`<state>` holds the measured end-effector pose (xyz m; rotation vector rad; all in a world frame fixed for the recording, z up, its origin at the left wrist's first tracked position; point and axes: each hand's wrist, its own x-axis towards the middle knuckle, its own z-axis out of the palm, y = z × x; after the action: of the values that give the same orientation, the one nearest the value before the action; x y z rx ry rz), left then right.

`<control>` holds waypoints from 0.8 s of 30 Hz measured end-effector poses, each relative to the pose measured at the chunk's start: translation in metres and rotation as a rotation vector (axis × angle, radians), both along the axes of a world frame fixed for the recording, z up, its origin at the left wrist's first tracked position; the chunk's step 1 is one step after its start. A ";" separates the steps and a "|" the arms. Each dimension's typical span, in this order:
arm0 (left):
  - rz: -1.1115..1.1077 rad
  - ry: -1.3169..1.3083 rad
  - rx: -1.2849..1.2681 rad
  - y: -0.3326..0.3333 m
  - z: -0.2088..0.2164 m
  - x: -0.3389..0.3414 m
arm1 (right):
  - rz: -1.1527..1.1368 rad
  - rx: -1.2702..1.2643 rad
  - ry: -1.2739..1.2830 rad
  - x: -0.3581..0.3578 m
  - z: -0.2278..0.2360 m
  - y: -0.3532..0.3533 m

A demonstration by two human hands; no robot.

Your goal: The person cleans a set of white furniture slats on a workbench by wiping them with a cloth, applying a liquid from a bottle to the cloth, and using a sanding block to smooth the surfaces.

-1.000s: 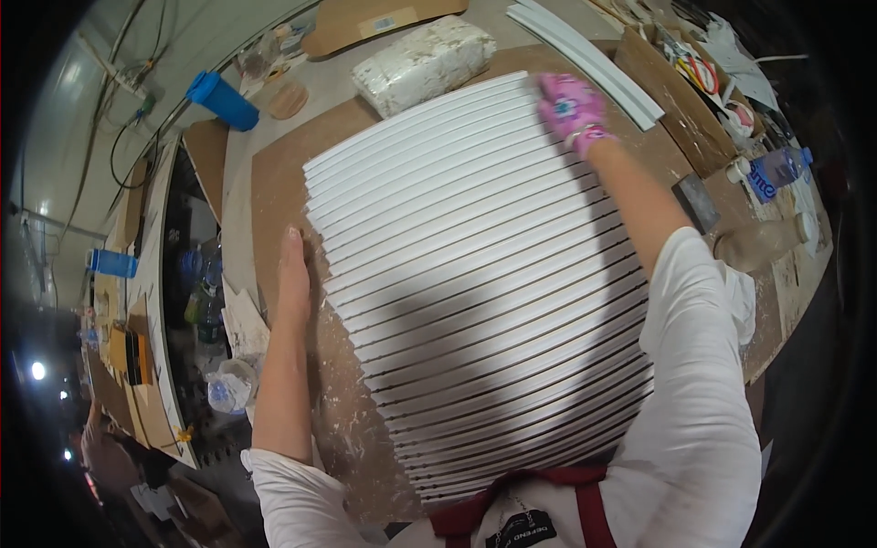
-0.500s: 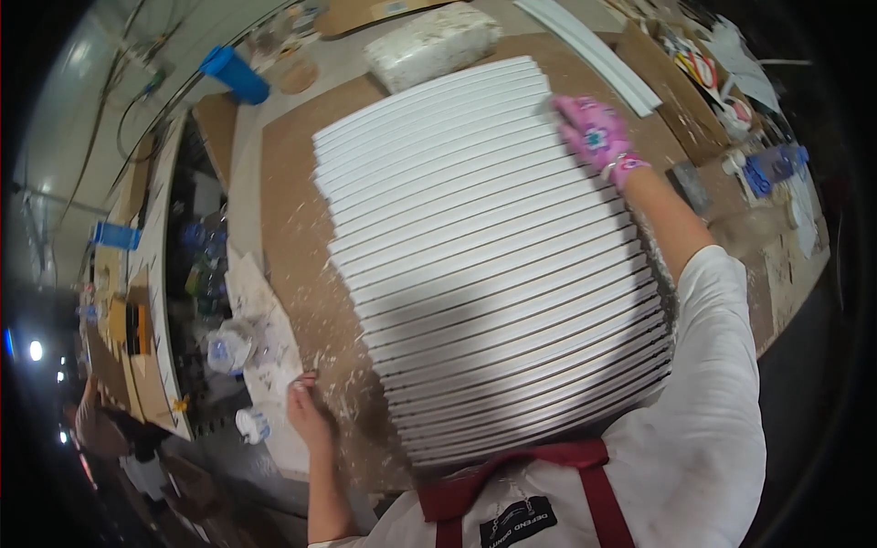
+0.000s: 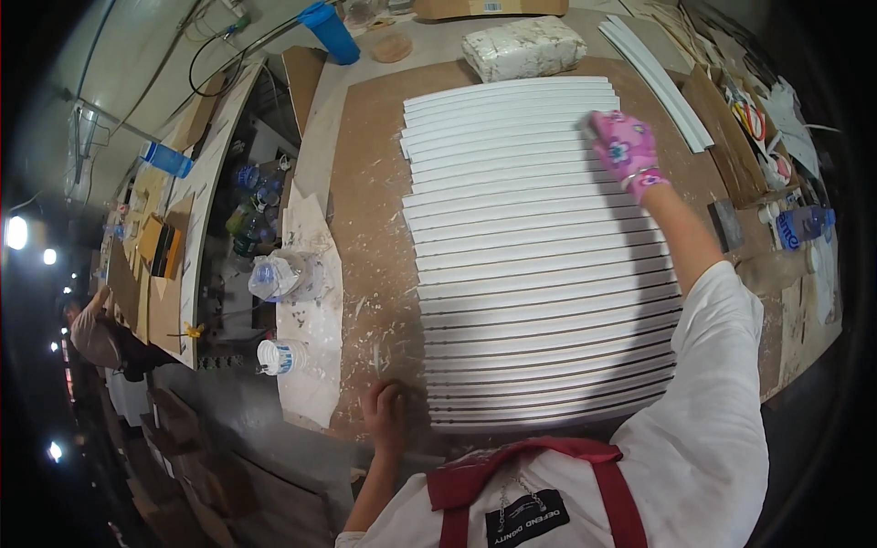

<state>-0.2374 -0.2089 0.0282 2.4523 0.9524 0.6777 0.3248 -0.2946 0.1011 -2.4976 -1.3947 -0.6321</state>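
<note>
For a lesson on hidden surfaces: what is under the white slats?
A brown board shows left and right of the white slats, which appear to rest on it. The part directly beneath is covered and cannot be seen.

The right arm (image 3: 715, 315) reaches well forward, its forearm (image 3: 683, 236) bare below a white sleeve (image 3: 731, 365); the right hand (image 3: 625, 148), in a pink floral glove (image 3: 645, 179), points ahead and leftward, back uppermost. The left forearm (image 3: 376, 489) lies nearer the body, the bare left hand (image 3: 385, 411) loosely curled.
</note>
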 end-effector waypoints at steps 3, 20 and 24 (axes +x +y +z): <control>0.006 0.113 -0.001 0.001 0.007 0.007 | 0.330 0.206 0.015 -0.073 0.010 0.079; 0.000 0.139 -0.027 -0.001 -0.005 -0.005 | 0.296 -0.105 0.181 -0.156 -0.018 0.152; -0.025 0.147 -0.034 0.003 0.001 -0.002 | 0.165 -0.100 0.242 -0.081 -0.015 0.076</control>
<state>-0.2395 -0.2064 0.0289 2.5078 0.9771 0.4740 0.2434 -0.2184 0.0862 -2.4015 -1.5492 -0.2249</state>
